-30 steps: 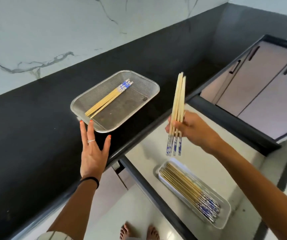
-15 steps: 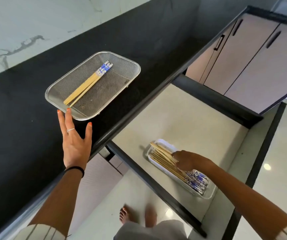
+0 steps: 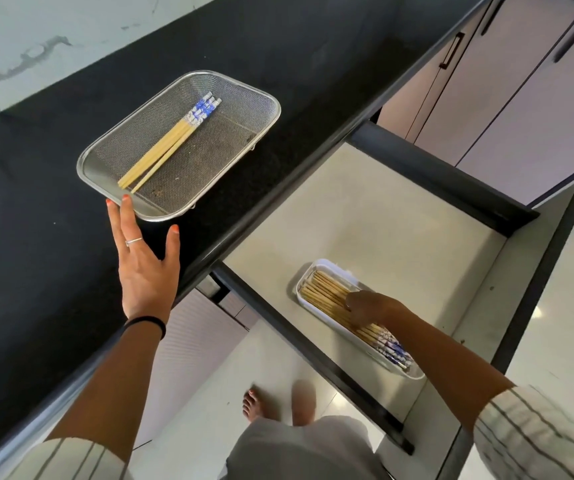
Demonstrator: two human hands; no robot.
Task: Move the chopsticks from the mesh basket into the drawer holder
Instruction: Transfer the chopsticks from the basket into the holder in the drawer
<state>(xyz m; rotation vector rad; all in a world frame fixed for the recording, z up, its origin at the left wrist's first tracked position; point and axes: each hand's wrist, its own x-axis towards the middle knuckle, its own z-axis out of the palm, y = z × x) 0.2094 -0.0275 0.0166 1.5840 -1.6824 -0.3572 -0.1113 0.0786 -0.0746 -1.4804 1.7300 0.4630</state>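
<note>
Resting on the bundle in the drawer holder, the right hand gripped nothing discernible; the left hand, spread wide, touched the mesh basket near the counter's front edge, where a few chopsticks remained.

The right hand hides its fingers' grip.

1. Mesh basket: 1, on the black surface.
2. Chopsticks in basket: approx. 3, blue-patterned tops; exact no. hard to tell, they lie close together.
3. White holder in drawer: 1.
4. Chopsticks in holder: many, too tightly packed to count.
5. Hands: 2, left hand & right hand.
6. Bare feet: 2.
</note>
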